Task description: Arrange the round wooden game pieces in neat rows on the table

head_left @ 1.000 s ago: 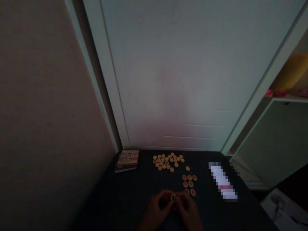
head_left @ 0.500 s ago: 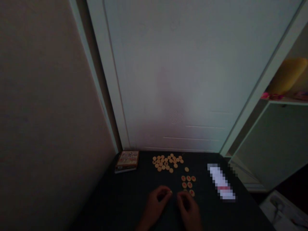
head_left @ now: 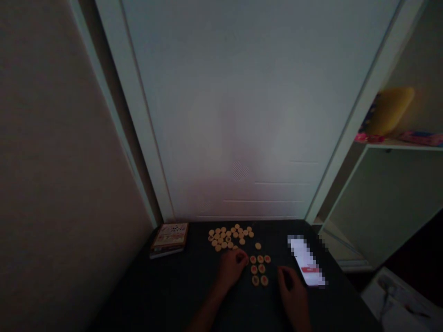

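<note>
"So, head view: where do the pieces lie?"

"Round wooden game pieces [head_left: 228,235] form a loose cluster on the dark tabletop [head_left: 173,288]. A smaller group of red-marked pieces [head_left: 260,269] sits nearer the person, in rough rows."

"Hands?"

"The left hand [head_left: 231,269] rests just beside that group, its fingers [head_left: 240,260] curled down. Whether they hold anything, I cannot tell. The right hand [head_left: 292,295] lies right of the group, fingers [head_left: 282,274] loosely curled and narrow, nothing showing between them, near a blurred phone [head_left: 306,260]."

"Anything else?"

"A small illustrated box [head_left: 169,236] lies beyond, left of the cluster."
</note>
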Available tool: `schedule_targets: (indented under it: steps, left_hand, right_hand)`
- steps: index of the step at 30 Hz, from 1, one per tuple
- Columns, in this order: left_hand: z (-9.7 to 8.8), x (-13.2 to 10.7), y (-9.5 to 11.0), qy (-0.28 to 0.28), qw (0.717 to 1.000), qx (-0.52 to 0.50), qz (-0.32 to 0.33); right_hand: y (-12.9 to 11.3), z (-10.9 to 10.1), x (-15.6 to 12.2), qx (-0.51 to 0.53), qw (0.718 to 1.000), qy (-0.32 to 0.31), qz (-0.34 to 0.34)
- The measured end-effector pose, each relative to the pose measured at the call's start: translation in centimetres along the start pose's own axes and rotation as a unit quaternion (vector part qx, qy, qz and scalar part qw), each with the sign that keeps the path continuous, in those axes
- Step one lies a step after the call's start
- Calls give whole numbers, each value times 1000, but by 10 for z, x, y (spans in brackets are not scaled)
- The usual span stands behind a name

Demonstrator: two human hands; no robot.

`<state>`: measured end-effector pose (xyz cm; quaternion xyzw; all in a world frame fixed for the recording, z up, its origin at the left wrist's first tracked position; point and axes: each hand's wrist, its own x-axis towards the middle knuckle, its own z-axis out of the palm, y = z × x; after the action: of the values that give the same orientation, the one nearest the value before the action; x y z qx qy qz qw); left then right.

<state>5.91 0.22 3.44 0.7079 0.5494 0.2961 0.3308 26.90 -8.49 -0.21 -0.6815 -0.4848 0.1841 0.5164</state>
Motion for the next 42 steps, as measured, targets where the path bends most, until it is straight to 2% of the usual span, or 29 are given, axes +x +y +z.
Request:
schedule_targets:
  steps: [5, 22, 28, 34, 38, 42]
  left_hand:
    - [6, -1, -6, 21, 999, 26, 4]
    - [15, -7, -15, 115, 989, 68, 67]
    - [-1, -6, -26, 148, 978, 113, 94]
    - [-22, -9, -32, 152, 961, 206, 106]
    - [-27, -15, -29, 138, 950, 256, 112]
    - [-34, -31, -30, 110, 937, 306, 126]
  right_hand:
    - [0, 3, -2, -26, 999, -23, 3]
    - [3, 1, -5, -42, 998, -41, -11]
    - [4, 1, -6, -43, 998, -41, -13]
    - [3, 1, -6, -51, 998, -31, -5]
    - [-1, 0, -5, -46, 998, -31, -11]
    - [-5, -1, -6, -33, 999, -23, -14]
